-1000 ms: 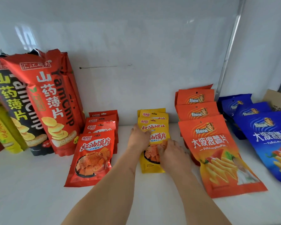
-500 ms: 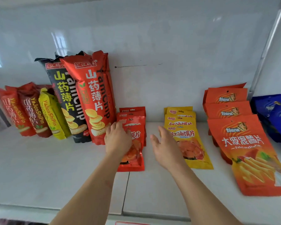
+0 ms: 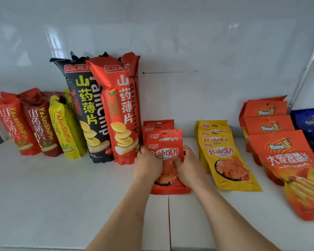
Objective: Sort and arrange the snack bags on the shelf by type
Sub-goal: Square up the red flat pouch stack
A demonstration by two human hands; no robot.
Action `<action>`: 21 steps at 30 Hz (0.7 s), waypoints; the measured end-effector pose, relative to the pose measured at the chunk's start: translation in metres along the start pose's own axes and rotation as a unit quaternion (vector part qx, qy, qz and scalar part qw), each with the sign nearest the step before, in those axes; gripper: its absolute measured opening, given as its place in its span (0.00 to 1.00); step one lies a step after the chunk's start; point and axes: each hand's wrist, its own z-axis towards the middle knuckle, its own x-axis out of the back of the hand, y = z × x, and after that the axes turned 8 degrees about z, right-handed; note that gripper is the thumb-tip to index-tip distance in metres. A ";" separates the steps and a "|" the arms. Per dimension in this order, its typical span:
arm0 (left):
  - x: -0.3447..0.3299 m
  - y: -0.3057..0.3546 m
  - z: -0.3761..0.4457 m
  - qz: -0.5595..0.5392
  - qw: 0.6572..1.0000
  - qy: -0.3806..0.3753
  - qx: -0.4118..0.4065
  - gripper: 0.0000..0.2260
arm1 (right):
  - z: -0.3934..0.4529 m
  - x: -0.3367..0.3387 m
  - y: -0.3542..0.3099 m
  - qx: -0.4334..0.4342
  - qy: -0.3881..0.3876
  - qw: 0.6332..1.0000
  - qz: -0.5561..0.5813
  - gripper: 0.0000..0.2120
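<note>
A row of small red snack bags (image 3: 164, 142) leans back on the white shelf (image 3: 62, 192) in the middle. My left hand (image 3: 148, 164) grips the left edge of the front red bag. My right hand (image 3: 189, 166) grips its right edge, thumb on the bag's face. To the right lies a row of yellow bags (image 3: 225, 160) of the same snack. Further right are orange fries bags (image 3: 288, 160) and blue bags (image 3: 310, 122). Left of the red row stand a tall red yam chip bag (image 3: 120, 109) and a tall black one (image 3: 83, 109).
Smaller red, dark red and yellow yam chip bags (image 3: 38, 124) stand at the far left against the white back wall. A seam between two shelf panels (image 3: 169, 220) runs toward me under the red bags. A metal post (image 3: 306, 73) rises at the right.
Both hands left the yellow bags and moved left onto the front red bag, now holding it by both edges. The view swung left, bringing the small yam chip bags into sight.
</note>
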 end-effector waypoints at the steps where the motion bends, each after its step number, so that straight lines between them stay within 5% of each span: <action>1: 0.000 0.001 0.002 0.011 1.000 -0.011 -0.001 0.28 | 0.001 0.000 0.001 -0.002 -0.001 1.000 0.004 0.15; 8: 0.006 0.013 0.033 -0.045 0.996 -0.078 0.028 0.37 | 0.001 -0.004 0.007 -0.009 0.003 1.000 0.018 0.14; 21: 0.006 0.024 0.084 -0.227 0.961 -0.121 0.104 0.28 | 0.007 -0.009 0.017 -0.001 0.016 1.000 -0.013 0.21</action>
